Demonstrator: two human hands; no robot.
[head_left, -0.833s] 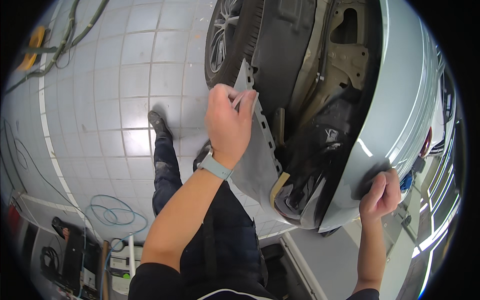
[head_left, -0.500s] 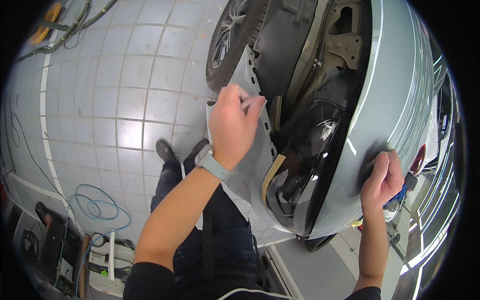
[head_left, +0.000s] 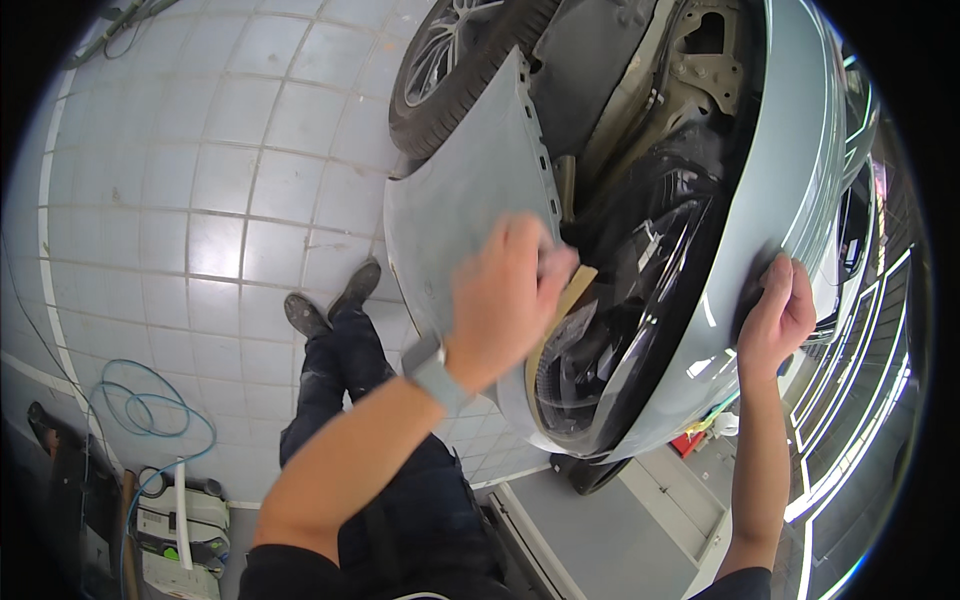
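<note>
Stands in dark trousers (head_left: 410,510) at the near edge. To the near left, see a pale tool case (head_left: 155,525) and, just beyond, loops of blue hose (head_left: 150,433). A little farther, right of the middle, see a headlight (head_left: 585,365) with a yellow strip (head_left: 568,302) along the left side. To the right, curls the fingers of the right hand (head_left: 777,320) close by a curved grey-green panel (head_left: 790,170); cannot tell if gripping or only touching. In the middle, wearing a watch (head_left: 433,372), bends the blurred left hand (head_left: 500,300) over the right edge of a grey fender panel (head_left: 450,190), fingers curled, near the strip; cannot tell if holding anything. Beyond the fender panel, at the far side, see a dark tyre (head_left: 470,95); right of it, bare metalwork (head_left: 700,70).
</note>
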